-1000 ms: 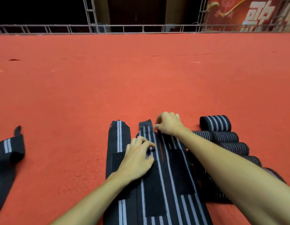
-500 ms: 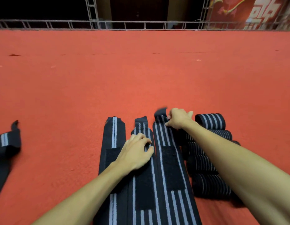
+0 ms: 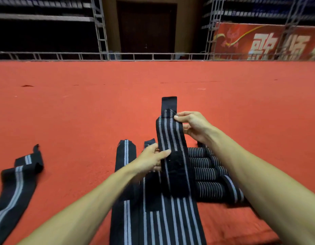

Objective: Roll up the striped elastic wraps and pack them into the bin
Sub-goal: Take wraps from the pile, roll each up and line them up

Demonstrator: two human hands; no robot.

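Striped wrap [image 3: 168, 131] is pinched high by your right hand [image 3: 194, 127], lower by your left hand [image 3: 152, 157]; keep it taut, roll tight, edges aligned.

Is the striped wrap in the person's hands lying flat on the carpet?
No, the left hand and right hand hold the far end of the striped wrap raised above the red carpet.
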